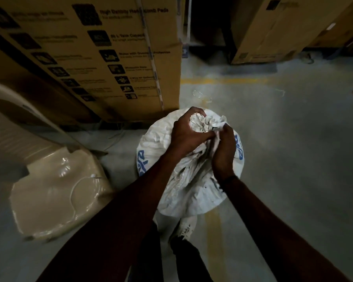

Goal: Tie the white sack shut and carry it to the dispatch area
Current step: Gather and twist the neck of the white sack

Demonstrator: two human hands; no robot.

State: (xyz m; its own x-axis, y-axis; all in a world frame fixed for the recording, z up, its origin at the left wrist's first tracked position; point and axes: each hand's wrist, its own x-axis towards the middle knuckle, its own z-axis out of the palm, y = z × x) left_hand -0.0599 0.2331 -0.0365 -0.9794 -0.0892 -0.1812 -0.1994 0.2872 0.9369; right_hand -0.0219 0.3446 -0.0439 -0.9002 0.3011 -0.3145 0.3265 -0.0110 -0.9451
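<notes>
Overhead, dim warehouse floor [283, 139] of grey concrete, with a faded yellow line [222, 80] painted across it beyond the sack and another yellow streak running toward the camera under it. Upper left, a huge printed cardboard carton [86, 58] with rows of dark icons and blurred feature text, wrapped by a white strap [151, 55] running down its face. Upper right, a second brown carton [283, 31] standing on the floor, well apart from the first, dark gap between them. Lower left, beige plastic chair [55, 192], glossy seat, with a thin white string [75, 190] lying looped on it. Centre, standing upright on the floor just in front of the big carton, white sack [192, 200], woven, full, blue lettering on both sides, mouth gathered into a crumpled bunch [204, 124] at the top. Both forearms reaching down into the frame from the bottom edge. Left hand [184, 135] curled tight around the bunched neck from the left, fingers wrapped over the top of the gathered fabric. Right hand [224, 151] clamped on the same neck from the right, fingertips pinching the fabric just beside the left hand, the two hands touching. Dark band [229, 179] on the right wrist. Small white scraps [200, 95] scattered on the floor beyond the sack, too small to identify. Below the sack, dark trouser legs partly visible.
</notes>
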